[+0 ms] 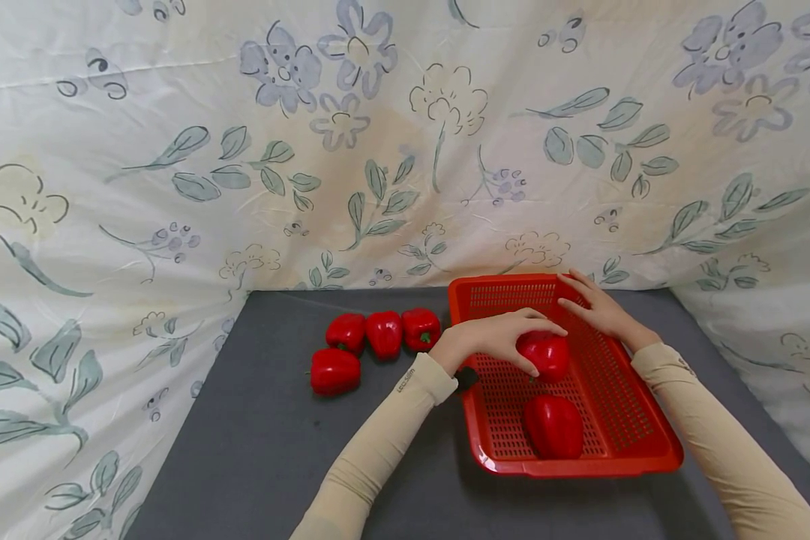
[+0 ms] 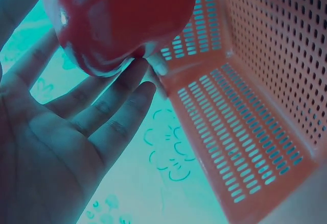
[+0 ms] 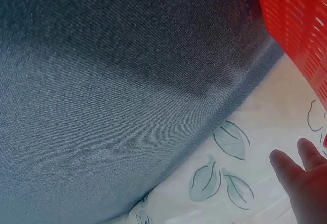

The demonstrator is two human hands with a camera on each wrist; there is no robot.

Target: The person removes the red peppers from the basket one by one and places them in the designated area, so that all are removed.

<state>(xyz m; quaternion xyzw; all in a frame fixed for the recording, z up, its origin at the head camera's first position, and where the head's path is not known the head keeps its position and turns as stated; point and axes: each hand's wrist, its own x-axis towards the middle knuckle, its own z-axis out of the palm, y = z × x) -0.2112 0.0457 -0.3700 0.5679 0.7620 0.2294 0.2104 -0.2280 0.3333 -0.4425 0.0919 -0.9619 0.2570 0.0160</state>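
My left hand (image 1: 502,335) grips a shiny red bell pepper (image 1: 550,357) inside the red plastic basket (image 1: 574,469), thumb and fingers spread around it. In the left wrist view that bell pepper (image 2: 125,17) sits above the palm, next to the basket's slotted wall. Nearer the front, a second red bell pepper (image 1: 555,427) lies on the basket floor. My right hand (image 1: 604,309) is at the far right of the basket, over its rim, with fingers extended and holding nothing. The right wrist view catches only part of that hand (image 3: 311,191), at the lower right corner.
Left of the basket, several more red bell peppers (image 1: 384,334) lie grouped on the dark grey table (image 1: 256,450). Behind and at the sides hangs a white floral cloth (image 1: 351,210). A dark band or device (image 1: 466,379) shows by the left wrist, at the basket's left rim.
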